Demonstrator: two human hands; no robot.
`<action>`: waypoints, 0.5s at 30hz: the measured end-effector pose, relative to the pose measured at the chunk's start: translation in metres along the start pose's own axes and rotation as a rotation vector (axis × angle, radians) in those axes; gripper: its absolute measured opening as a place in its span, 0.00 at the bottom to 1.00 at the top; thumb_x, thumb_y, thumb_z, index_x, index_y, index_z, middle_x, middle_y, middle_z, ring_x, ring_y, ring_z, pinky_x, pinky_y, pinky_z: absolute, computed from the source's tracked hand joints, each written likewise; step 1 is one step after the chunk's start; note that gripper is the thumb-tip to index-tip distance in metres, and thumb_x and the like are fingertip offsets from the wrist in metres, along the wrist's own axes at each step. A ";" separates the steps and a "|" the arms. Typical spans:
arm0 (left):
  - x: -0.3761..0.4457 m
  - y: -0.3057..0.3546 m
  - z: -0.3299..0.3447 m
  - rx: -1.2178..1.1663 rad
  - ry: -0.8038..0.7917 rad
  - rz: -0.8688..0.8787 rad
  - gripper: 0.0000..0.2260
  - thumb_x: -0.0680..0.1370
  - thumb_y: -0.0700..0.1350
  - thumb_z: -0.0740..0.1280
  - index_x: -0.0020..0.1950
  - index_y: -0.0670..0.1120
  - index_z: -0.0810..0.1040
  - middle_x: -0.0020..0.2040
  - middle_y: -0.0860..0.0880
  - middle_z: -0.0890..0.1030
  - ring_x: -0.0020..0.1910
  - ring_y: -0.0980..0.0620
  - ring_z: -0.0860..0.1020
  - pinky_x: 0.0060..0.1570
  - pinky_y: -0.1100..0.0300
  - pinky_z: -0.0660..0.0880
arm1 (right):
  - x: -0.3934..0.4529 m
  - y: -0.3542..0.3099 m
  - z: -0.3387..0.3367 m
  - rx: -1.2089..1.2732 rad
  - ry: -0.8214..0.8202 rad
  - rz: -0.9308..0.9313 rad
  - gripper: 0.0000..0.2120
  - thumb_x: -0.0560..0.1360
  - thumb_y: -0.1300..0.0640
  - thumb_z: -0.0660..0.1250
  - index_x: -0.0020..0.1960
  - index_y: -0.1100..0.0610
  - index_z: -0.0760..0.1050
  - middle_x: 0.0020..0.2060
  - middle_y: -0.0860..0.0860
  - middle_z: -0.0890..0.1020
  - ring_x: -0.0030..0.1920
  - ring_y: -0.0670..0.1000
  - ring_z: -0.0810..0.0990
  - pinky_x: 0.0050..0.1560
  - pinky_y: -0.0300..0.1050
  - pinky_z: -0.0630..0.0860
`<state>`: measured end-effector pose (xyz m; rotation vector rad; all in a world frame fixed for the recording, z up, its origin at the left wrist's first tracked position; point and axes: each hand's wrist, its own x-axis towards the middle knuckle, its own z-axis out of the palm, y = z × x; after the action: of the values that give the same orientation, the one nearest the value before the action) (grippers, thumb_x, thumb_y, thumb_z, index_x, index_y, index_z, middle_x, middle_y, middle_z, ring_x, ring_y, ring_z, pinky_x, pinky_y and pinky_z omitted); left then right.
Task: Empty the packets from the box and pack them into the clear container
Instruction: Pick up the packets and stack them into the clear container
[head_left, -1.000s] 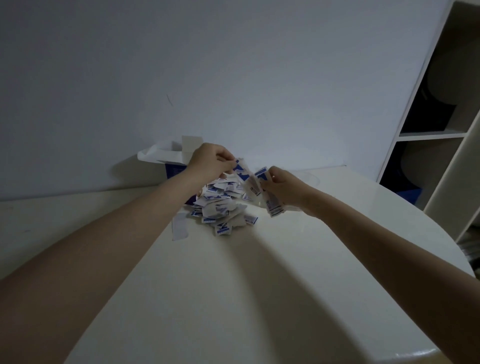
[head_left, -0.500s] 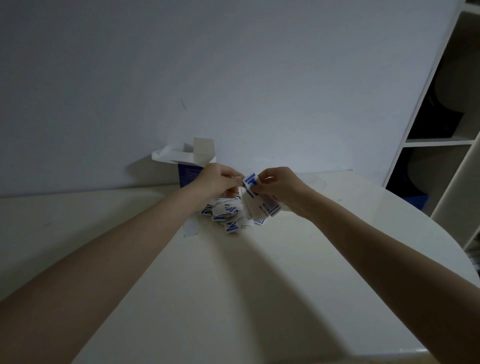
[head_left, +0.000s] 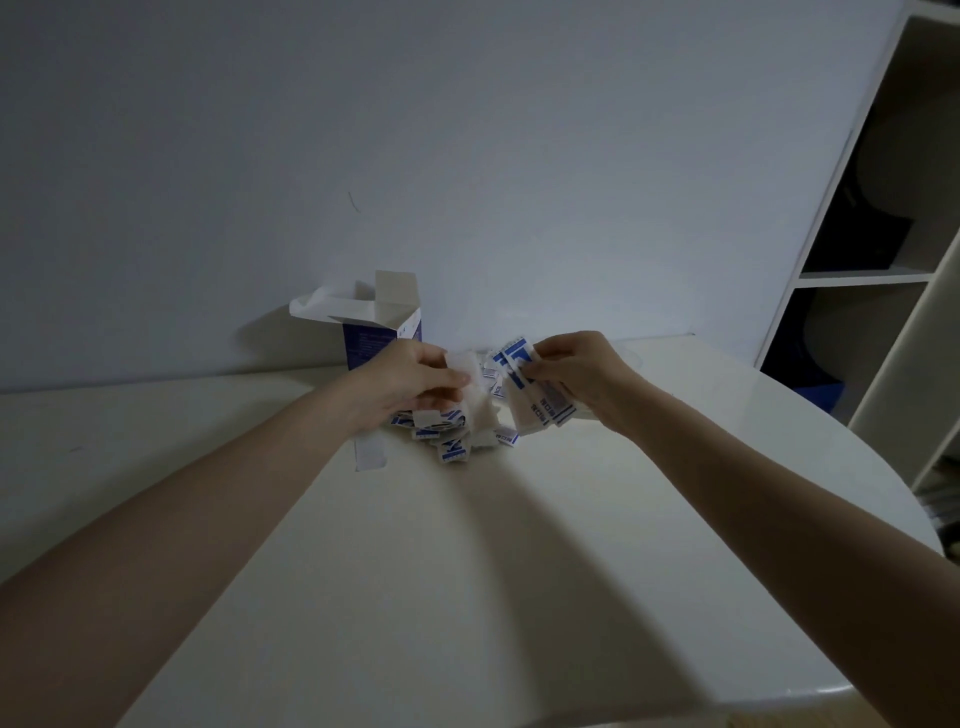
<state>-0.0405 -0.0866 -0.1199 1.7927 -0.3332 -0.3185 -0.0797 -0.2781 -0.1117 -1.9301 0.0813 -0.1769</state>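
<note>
Toward the far edge of the table (head_left: 467, 597), close to the wall, our box (head_left: 382, 332) stands upright with its top flaps open; we cannot see inside it, but the heap in front suggests it has been emptied. A loose white slip (head_left: 370, 452) lies flat just in front of the box, near our left forearm.

Our left hand (head_left: 410, 387) hovers over the pile of packets (head_left: 452, 439), which sits between our two hands near the far edge. Its fingers are curled and pinch a few white packets (head_left: 465, 371) lifted off the heap, so this hand grasps packets and is not released.

To the right, our right hand (head_left: 576, 374) holds a small sheaf of blue-and-white packets (head_left: 537, 405), fanned and tilted, thumb and fingers clamped on their upper ends. The two hands are close but not touching.

We judge the step in hand to be gathering: we are collecting loose packets from the heap into a tidy stack in the right hand. The clear container (head_left: 631, 358) is barely readable, only a faint transparent outline behind our right hand at the far edge, and we cannot tell what it holds.

The next move, as we judge it, calls for passing the left hand's packets onto the right hand's sheaf, squaring their edges, then carrying the bundle to the container. Many packets remain on the table, so the packing looks far from finished
</note>
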 end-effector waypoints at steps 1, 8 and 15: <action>0.000 0.000 -0.002 -0.014 0.008 0.007 0.02 0.74 0.35 0.68 0.46 0.38 0.78 0.37 0.45 0.79 0.29 0.59 0.80 0.32 0.70 0.78 | 0.001 0.001 -0.003 0.009 -0.004 0.014 0.08 0.72 0.64 0.69 0.51 0.62 0.80 0.45 0.58 0.82 0.44 0.54 0.80 0.40 0.43 0.78; 0.000 -0.001 -0.003 0.165 -0.044 0.102 0.11 0.73 0.29 0.67 0.36 0.43 0.78 0.45 0.45 0.79 0.38 0.51 0.81 0.40 0.68 0.80 | -0.003 0.000 -0.003 0.190 -0.264 0.026 0.08 0.75 0.67 0.64 0.39 0.58 0.76 0.41 0.56 0.81 0.41 0.51 0.80 0.40 0.41 0.76; 0.000 -0.006 0.006 0.351 -0.282 0.030 0.10 0.77 0.33 0.64 0.56 0.39 0.79 0.45 0.49 0.82 0.39 0.63 0.81 0.38 0.74 0.75 | -0.007 -0.001 0.002 -0.212 -0.246 -0.077 0.03 0.73 0.63 0.68 0.46 0.61 0.80 0.40 0.53 0.81 0.38 0.47 0.79 0.36 0.34 0.77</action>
<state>-0.0428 -0.0900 -0.1273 2.0862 -0.6472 -0.5183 -0.0862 -0.2748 -0.1121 -2.1528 -0.1441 0.0203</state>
